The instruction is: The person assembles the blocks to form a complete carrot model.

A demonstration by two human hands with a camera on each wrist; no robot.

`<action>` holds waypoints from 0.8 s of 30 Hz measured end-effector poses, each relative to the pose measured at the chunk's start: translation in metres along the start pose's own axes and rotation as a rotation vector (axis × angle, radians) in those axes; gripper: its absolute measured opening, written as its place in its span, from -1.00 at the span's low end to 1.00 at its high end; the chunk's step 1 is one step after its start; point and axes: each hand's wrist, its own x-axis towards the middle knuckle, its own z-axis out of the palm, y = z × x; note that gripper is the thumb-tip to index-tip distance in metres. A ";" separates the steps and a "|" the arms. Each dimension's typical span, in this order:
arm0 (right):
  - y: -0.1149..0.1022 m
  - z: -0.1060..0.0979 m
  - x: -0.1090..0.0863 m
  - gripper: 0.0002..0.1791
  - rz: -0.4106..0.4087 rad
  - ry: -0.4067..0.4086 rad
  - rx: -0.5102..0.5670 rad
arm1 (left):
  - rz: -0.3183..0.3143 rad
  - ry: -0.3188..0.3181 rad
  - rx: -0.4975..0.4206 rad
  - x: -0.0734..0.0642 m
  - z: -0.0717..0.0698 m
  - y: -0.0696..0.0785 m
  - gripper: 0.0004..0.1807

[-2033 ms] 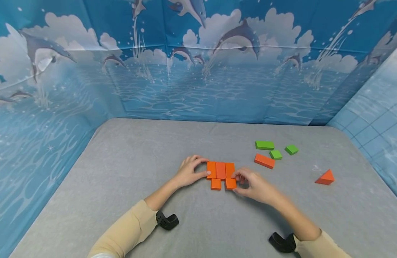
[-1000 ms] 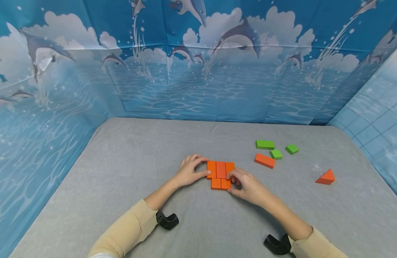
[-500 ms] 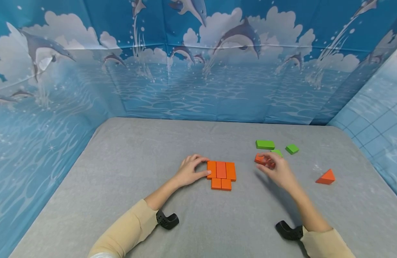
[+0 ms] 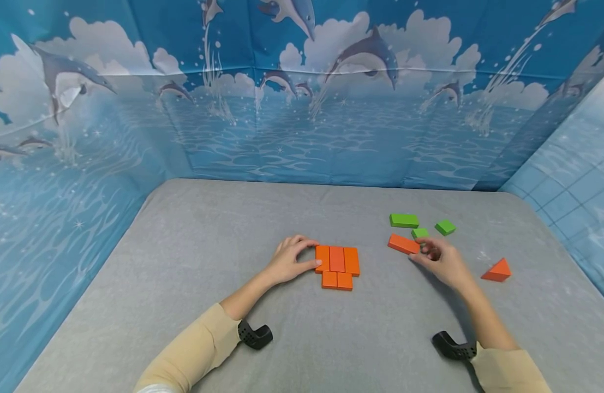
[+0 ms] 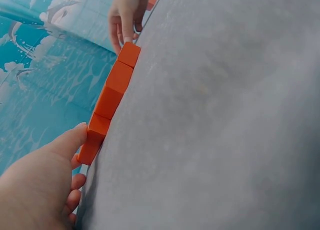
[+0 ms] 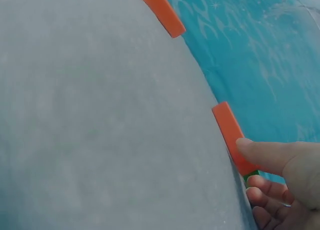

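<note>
Several orange wooden blocks [image 4: 337, 259] lie flat and close together mid-table, three upright rectangles in the far row and two smaller squares in front. My left hand [image 4: 293, 261] holds the leftmost rectangular block [image 4: 322, 254], its thumb on the near left side and index finger at the far left corner. In the left wrist view that thumb [image 5: 75, 137] touches the end of the row. My right hand [image 4: 441, 262] pinches the right end of a separate orange rectangular block [image 4: 402, 244]. The right wrist view has the thumb [image 6: 247, 146] against that block's side; the other fingertips are partly hidden behind it.
Beyond the right hand lie a long green block [image 4: 404, 220], a small green block [image 4: 419, 233] partly covered, and another green block [image 4: 445, 227]. An orange triangular block [image 4: 498, 270] stands farther right. A dolphin-print curtain [image 4: 302, 131] borders the grey table [image 4: 208, 218].
The right hand slid the right square block left against its neighbour, let go, then moved right to the separate orange rectangular block and its right end. The left hand has stayed put.
</note>
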 end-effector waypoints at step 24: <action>-0.041 0.005 -0.004 -0.60 -0.037 -0.085 0.070 | 0.005 0.009 0.002 0.000 0.000 0.000 -0.52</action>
